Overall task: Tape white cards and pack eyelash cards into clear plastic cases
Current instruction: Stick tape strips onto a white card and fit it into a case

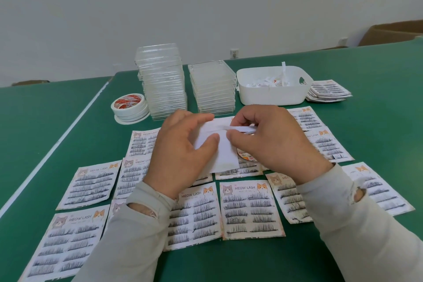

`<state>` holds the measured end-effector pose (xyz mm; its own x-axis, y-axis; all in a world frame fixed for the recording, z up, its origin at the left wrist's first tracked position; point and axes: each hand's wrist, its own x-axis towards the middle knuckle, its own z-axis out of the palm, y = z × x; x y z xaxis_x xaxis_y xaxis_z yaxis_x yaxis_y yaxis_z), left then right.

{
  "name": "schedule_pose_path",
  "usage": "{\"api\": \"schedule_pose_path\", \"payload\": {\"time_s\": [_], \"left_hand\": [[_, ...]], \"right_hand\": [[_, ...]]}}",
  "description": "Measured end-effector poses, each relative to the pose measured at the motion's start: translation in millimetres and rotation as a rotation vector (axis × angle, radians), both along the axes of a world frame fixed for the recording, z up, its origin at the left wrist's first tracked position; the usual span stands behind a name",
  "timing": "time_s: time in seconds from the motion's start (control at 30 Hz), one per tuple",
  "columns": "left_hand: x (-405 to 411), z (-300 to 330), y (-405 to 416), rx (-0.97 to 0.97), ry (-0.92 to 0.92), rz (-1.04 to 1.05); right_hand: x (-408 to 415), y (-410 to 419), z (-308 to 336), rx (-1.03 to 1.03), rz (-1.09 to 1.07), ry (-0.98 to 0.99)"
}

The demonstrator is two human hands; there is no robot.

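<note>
My left hand [180,155] holds a white card [225,151] above the table, thumb on its face and fingers curled over its top edge. A strip of white tape [238,129] runs across the upper part of the card, and my right hand [270,142] pinches it. Under my right palm a tape roll [246,155] with a red and orange core peeks out. Several "MEOW LASH" eyelash cards [248,209] lie face up in rows below my hands. Two stacks of clear plastic cases [163,82] [214,88] stand behind.
A stack of white tape rolls [130,106] sits left of the cases. A white bin [273,92] with paper scraps stands at the back right, with a pile of eyelash cards [328,91] beside it. The green table [45,107] has a white line.
</note>
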<state>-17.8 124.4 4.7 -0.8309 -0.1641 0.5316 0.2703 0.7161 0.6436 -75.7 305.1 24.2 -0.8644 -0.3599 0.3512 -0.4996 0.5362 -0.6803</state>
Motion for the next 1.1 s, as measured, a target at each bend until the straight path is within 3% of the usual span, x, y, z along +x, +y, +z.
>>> {"api": "schedule_pose_path", "payload": {"time_s": [0.13, 0.87, 1.1], "left_hand": [[0.5, 3.2, 0.9, -0.095, -0.059, -0.006], [-4.6, 1.6, 7.6, 0.065, 0.018, 0.014], [-0.1, 5.0, 8.9, -0.106, 0.136, 0.010]], "right_hand": [[2.9, -2.2, -1.3, 0.070, 0.028, 0.093], [6.5, -3.7, 1.9, 0.068, 0.063, 0.056], [10.7, -3.1, 7.8, 0.024, 0.076, -0.053]]}}
